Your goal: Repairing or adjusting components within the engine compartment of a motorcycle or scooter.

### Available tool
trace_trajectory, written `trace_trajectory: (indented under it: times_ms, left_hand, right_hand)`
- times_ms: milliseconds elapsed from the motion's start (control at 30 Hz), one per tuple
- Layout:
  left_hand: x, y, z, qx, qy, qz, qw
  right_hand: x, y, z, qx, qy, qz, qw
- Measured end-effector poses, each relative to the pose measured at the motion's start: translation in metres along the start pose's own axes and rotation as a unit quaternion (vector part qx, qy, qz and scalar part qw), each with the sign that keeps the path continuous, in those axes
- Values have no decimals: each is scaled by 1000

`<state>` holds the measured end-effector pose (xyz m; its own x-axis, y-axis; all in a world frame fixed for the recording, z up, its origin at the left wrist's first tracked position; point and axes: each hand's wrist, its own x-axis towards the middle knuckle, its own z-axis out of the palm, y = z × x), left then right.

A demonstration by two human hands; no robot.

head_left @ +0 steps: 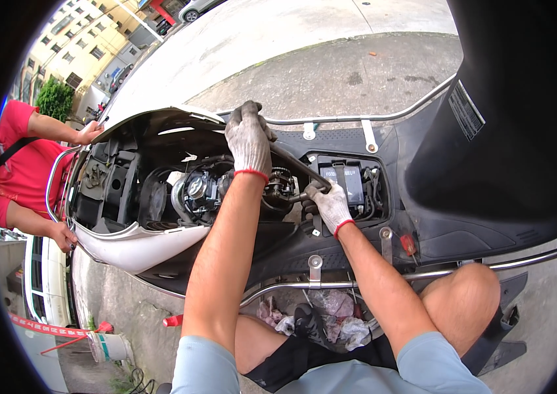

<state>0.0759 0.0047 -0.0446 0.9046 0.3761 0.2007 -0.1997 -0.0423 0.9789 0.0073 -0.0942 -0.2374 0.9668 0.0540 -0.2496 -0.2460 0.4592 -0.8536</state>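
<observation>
Fingers of the gloved right hand [332, 205] curl around the near end of a dark bar [300, 165], from which a short rod [299, 197] points left toward the scooter's exposed engine [281, 178]; the bar's long axis slants away and leftward to the gloved left hand [249, 138], seemingly closed on its far end (grip partly hidden).

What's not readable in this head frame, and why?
Dark bar, upper end: head view, covered by the left hand.
Right hand, palm: head view, behind its own back.
Engine, part: head view, behind the left forearm.
Co-worker, head: head view, cut off by dark lens rim.
Label: head view, print too small.
</observation>
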Motion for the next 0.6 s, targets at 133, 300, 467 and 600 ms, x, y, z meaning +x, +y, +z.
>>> trace_trajectory:
  times_ms: [133,300,467,600]
  left_hand:
    - [27,-14,15,52,-2,-6,999]
    - [64,-40,26,231,-6,139,963]
    - [65,-42,34,253,-3,150,956]
    - [60,-34,39,231,-15,80,970]
  right_hand:
    - [-4,0,3,32,-1,-9,999]
    - [-6,0,6,61,4,14,998]
    - [0,8,7,67,33,-3,997]
    - [-2,6,8,74,46,15,996]
